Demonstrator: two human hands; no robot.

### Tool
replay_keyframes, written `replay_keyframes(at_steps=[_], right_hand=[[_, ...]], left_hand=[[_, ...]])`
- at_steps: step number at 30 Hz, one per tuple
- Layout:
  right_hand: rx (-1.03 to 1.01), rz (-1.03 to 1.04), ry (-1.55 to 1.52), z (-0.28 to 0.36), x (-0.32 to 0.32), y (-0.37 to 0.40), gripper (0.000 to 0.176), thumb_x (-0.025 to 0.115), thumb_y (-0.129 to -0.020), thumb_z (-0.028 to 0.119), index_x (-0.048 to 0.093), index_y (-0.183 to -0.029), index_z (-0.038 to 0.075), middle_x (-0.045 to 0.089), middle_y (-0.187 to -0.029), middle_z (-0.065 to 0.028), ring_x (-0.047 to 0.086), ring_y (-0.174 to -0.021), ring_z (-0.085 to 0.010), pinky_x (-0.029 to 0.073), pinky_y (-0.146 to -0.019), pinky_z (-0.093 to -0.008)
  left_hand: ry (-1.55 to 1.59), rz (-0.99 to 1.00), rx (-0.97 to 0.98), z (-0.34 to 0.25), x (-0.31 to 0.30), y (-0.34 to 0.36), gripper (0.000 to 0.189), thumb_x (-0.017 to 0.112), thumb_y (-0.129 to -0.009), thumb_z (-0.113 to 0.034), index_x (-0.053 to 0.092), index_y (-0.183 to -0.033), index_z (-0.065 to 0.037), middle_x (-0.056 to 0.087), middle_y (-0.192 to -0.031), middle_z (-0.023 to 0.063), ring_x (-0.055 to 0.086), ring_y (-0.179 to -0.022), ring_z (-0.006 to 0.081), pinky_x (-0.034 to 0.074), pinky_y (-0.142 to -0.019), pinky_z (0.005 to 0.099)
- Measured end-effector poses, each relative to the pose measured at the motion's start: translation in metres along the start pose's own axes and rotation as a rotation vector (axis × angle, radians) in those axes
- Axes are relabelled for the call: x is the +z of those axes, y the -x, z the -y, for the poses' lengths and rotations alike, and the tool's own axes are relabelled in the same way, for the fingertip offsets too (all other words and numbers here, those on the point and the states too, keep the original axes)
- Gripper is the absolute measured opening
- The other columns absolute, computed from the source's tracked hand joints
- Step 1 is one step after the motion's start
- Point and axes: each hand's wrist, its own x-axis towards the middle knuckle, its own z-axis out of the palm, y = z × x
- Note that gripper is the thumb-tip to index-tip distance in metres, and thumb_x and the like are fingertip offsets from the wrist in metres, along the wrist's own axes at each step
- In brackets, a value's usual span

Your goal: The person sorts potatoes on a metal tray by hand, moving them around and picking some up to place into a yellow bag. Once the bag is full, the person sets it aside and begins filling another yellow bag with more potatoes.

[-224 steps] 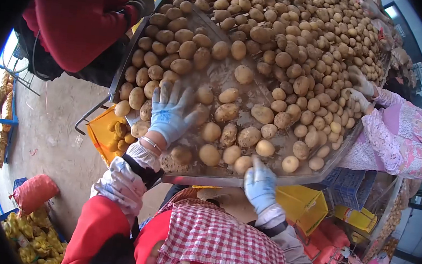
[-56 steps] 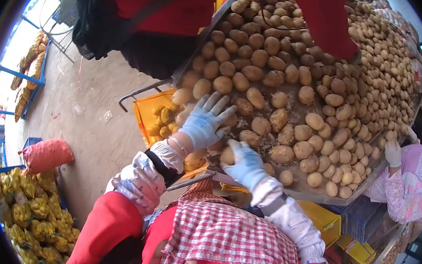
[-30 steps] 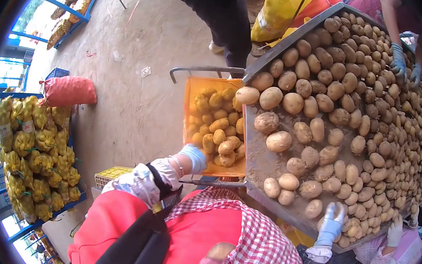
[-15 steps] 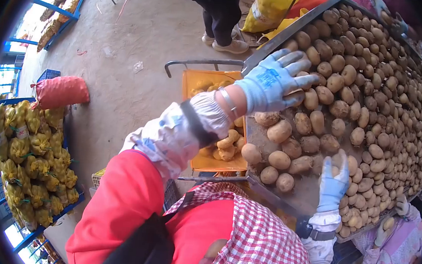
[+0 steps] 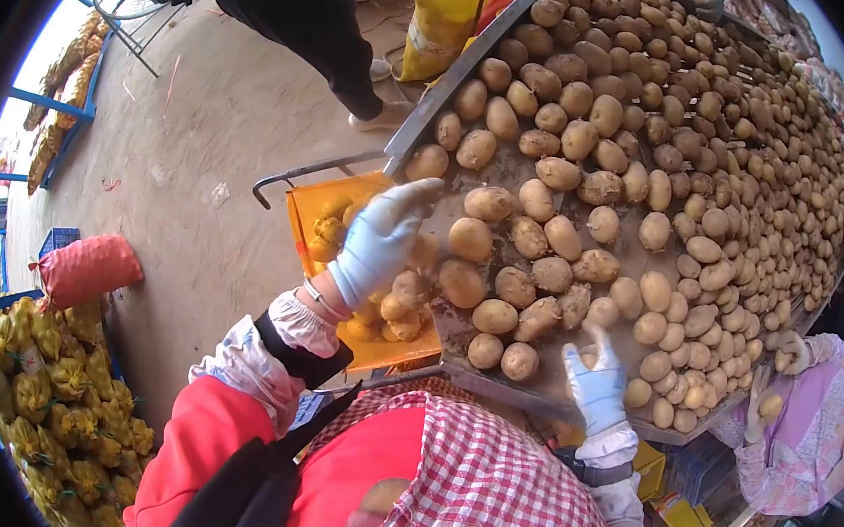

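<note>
In a pale blue glove, my left hand (image 5: 384, 235) is over the near left corner of the sorting table (image 5: 572, 208), fingers stretched out. Its fingertips are just below a potato (image 5: 427, 163) at the table's edge. Below this hand, an orange mesh bag (image 5: 310, 219) hangs open with potatoes (image 5: 402, 314) inside, partly hidden by the hand. My right hand (image 5: 600, 388), gloved alike, hovers low at the table's front edge with thumb and fingers apart. Right at its fingertips are small potatoes (image 5: 602, 313). Between the hands lie several larger potatoes (image 5: 495, 316).
A person in dark trousers (image 5: 292, 26) stands beyond the table's left side near a yellow sack (image 5: 440, 29). On the right, another person's gloved hand (image 5: 761, 406) is beside the table. Filled yellow bags (image 5: 66, 373) and a red sack (image 5: 90, 270) stand at left.
My left hand has moved from over the potatoes back toward the orange bag. The view has shifted, and the person in dark trousers has moved left. My right hand stays near the front edge.
</note>
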Motion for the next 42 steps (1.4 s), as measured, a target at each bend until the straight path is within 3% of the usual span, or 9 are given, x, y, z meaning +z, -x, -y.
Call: replay_keyframes(at_steps=[6,14,20,24,26,30,33,37,42], right_hand=[[-0.044,0.157,-0.257,-0.02,0.022,0.004,0.048,0.066,-0.088,0.015,0.052,-0.135,0.01,0.068,-0.088,-0.0061,0.064,-0.075,-0.0158,0.052,-0.072,-0.0302],[0.003,0.557,-1.34,0.032,-0.028,0.031,0.053,0.061,-0.095,0.024,0.043,-0.142,0.007,0.063,-0.112,-0.016,0.064,-0.073,-0.0178,0.053,-0.06,-0.0275],[0.048,0.44,-1.409,0.001,-0.035,0.008,0.056,0.057,-0.095,0.048,0.049,-0.131,0.006,0.065,-0.093,-0.0122,0.064,-0.066,-0.0223,0.056,-0.057,-0.034],[-0.073,-0.307,-0.932,-0.031,-0.055,-0.012,0.045,0.062,-0.095,0.034,0.052,-0.129,0.007,0.065,-0.102,-0.0126,0.064,-0.075,-0.0205,0.054,-0.061,-0.0306],[-0.012,-0.481,-0.389,-0.034,-0.051,-0.032,0.052,0.071,-0.089,0.027,0.05,-0.132,0.007,0.063,-0.111,-0.0133,0.064,-0.089,-0.0214,0.054,-0.074,-0.0311],[-0.011,-0.343,0.193,-0.008,-0.028,-0.031,0.061,0.079,-0.075,0.04,0.056,-0.126,0.015,0.058,-0.119,-0.0192,0.061,-0.107,-0.0371,0.05,-0.09,-0.0455],[-0.035,-0.219,0.134,-0.017,-0.026,-0.031,0.062,0.077,-0.077,0.039,0.055,-0.128,0.013,0.06,-0.121,-0.0198,0.061,-0.109,-0.0359,0.05,-0.091,-0.0433],[-0.025,-0.241,0.09,-0.037,-0.015,-0.033,0.065,0.078,-0.076,0.034,0.05,-0.129,0.008,0.062,-0.121,-0.0167,0.061,-0.11,-0.0339,0.05,-0.092,-0.0421],[0.011,-0.153,0.066,-0.031,-0.022,-0.048,0.064,0.079,-0.076,0.034,0.05,-0.127,0.008,0.062,-0.121,-0.0169,0.061,-0.11,-0.0339,0.05,-0.092,-0.0413]], left_hand=[[-1.269,0.317,0.746,0.046,0.037,0.034,0.059,0.071,-0.068,-0.018,0.056,-0.124,-0.012,0.054,-0.13,0.0127,0.063,-0.093,0.0292,0.053,-0.073,0.0427],[-0.759,0.602,0.399,-0.021,0.086,0.012,0.063,0.062,-0.089,-0.037,0.043,-0.14,-0.005,0.053,-0.128,0.0191,0.058,-0.109,0.0379,0.05,-0.084,0.0491],[-1.184,0.008,0.701,0.006,0.111,-0.054,0.062,0.049,-0.093,-0.042,0.042,-0.144,-0.01,0.04,-0.145,0.0239,0.034,-0.135,0.0449,0.026,-0.111,0.0559],[-1.312,0.16,0.787,0.003,0.086,-0.028,0.053,0.054,-0.091,-0.043,0.053,-0.135,-0.013,0.047,-0.14,0.0224,0.044,-0.129,0.0422,0.035,-0.106,0.0542],[-1.225,0.689,0.122,-0.043,0.087,-0.032,0.041,0.055,-0.092,-0.041,0.062,-0.12,-0.012,0.061,-0.123,0.0174,0.06,-0.111,0.035,0.047,-0.095,0.0471],[-1.092,-0.144,0.832,-0.029,0.11,-0.119,0.054,0.057,-0.091,-0.04,0.053,-0.131,-0.004,0.049,-0.138,0.0203,0.046,-0.129,0.0383,0.035,-0.108,0.0482],[-1.109,0.091,0.659,0.015,0.124,-0.1,0.071,0.06,-0.087,-0.043,0.044,-0.137,0.005,0.029,-0.151,0.0257,0.023,-0.142,0.0447,0.02,-0.117,0.053],[-1.13,0.54,0.368,-0.019,0.122,-0.096,0.039,0.054,-0.094,-0.038,0.057,-0.129,-0.021,0.057,-0.132,0.0128,0.068,-0.096,0.0323,0.056,-0.084,0.0434],[-1.062,-0.167,0.899,-0.041,0.16,-0.224,0.054,0.07,-0.077,-0.028,0.056,-0.126,-0.012,0.06,-0.111,0.0147,0.056,-0.108,0.0331,0.043,-0.094,0.0462]])
